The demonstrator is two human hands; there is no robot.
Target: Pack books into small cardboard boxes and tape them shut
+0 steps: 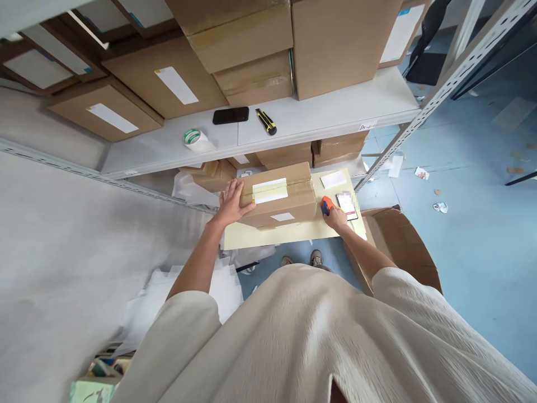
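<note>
A taped cardboard box [274,187] with white labels lies on a pale yellow tabletop [251,239]. My left hand [231,206] rests on its left end, fingers spread over the top edge and thumb along the near side. Just past the box's right end, my right hand [335,218] is closed around an orange-and-blue handheld tool [326,205], partly hidden by the fingers; its exact kind is unclear. A phone with a lit screen [347,206] lies beside this hand. Behind it is a small white stack of paper or labels [333,179].
Above the table, a grey shelf [293,120] carries large cartons [335,45], a dark phone [230,115], a yellow-black box cutter [266,121] and a tape roll [197,140]. An open carton [394,240] stands at right. White packing sheets [222,285] lie lower left.
</note>
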